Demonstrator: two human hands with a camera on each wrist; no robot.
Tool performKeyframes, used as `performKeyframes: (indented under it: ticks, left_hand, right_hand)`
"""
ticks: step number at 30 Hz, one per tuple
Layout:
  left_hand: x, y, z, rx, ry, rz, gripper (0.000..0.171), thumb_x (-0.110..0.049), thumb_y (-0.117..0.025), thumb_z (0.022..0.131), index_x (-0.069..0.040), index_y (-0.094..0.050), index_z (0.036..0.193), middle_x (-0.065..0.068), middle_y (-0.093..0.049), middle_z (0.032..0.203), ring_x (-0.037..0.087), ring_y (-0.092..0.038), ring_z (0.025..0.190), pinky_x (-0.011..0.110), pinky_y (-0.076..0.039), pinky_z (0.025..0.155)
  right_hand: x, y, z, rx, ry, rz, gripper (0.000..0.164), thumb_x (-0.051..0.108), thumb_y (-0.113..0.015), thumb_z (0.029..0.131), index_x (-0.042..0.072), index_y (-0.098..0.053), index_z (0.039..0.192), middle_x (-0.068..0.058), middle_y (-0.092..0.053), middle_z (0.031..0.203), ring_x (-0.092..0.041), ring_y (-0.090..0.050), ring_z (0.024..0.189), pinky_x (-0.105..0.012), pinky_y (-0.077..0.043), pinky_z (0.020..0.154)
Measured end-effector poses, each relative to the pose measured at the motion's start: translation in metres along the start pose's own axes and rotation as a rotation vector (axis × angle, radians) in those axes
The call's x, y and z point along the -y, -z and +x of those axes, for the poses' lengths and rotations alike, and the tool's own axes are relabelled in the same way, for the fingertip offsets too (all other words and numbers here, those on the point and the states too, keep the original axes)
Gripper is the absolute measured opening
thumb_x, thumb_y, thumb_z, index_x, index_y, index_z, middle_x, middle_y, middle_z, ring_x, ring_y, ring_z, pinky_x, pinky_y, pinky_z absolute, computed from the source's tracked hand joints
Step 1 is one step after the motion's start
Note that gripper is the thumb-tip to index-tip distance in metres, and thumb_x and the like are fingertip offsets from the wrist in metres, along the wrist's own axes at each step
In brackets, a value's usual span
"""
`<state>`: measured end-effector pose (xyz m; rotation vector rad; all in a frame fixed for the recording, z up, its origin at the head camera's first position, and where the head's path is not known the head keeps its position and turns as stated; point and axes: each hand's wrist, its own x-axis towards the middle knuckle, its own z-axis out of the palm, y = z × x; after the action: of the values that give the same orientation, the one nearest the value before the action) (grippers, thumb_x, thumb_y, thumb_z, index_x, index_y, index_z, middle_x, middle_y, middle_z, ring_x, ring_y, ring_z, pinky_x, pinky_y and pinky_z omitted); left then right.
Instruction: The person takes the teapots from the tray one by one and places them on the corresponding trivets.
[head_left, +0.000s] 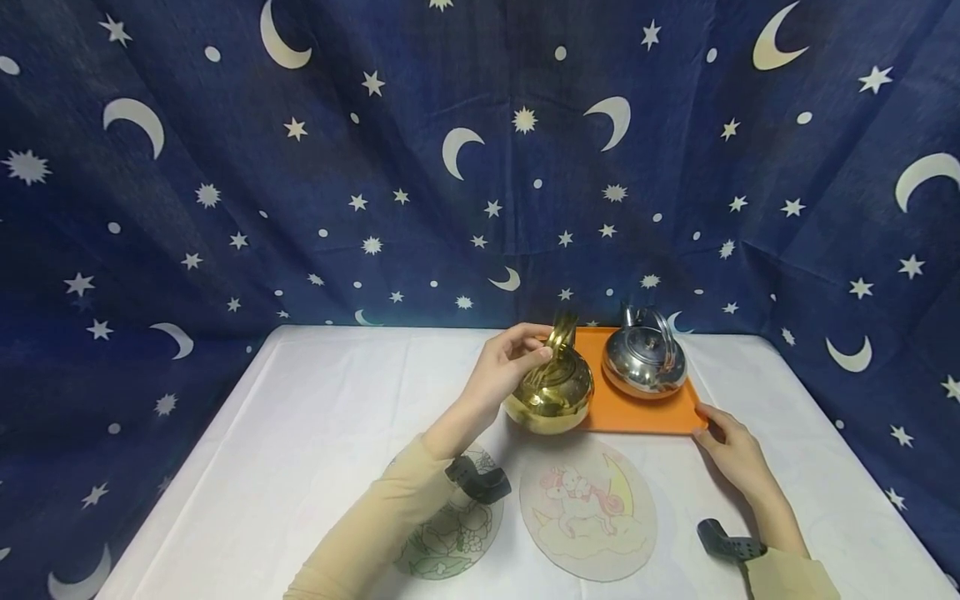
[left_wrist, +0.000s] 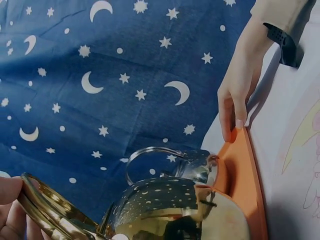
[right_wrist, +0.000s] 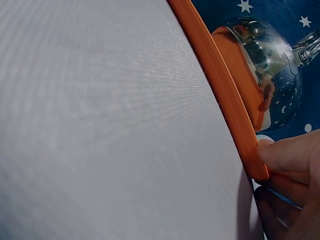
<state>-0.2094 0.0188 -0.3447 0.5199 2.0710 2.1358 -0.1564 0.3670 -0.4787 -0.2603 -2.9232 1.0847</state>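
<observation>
My left hand grips the looped handle of a shiny gold teapot. The teapot covers the left part of an orange tray, its round belly overlapping the tray's front edge; whether it touches the tray I cannot tell. On the tray's right half stands a silver teapot, handle up. At the tray's front right corner, my right hand pinches the rim, thumb on one side and fingers on the other in the right wrist view. The gold handle sits beside the left fingers in the left wrist view.
Two round printed mats lie on the white tablecloth in front of the tray: one with a pink unicorn, one with green fruit drawings partly under my left forearm. A blue moon-and-star curtain hangs behind the table.
</observation>
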Motion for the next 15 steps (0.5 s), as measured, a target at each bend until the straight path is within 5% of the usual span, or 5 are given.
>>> performKeyframes:
  ticks: [15]
  left_hand:
    - [-0.014, 0.017, -0.031, 0.039, 0.023, 0.003, 0.033, -0.002, -0.062, 0.087, 0.000, -0.061, 0.120, -0.010, -0.060, 0.082, 0.005, -0.057, 0.083, 0.024, -0.044, 0.089]
  right_hand:
    - [0.001, 0.001, -0.001, 0.000, -0.004, -0.004, 0.053, 0.019, -0.045, 0.100, -0.008, -0.032, 0.144, -0.035, -0.030, 0.147, -0.055, -0.027, 0.134, -0.064, -0.028, 0.106]
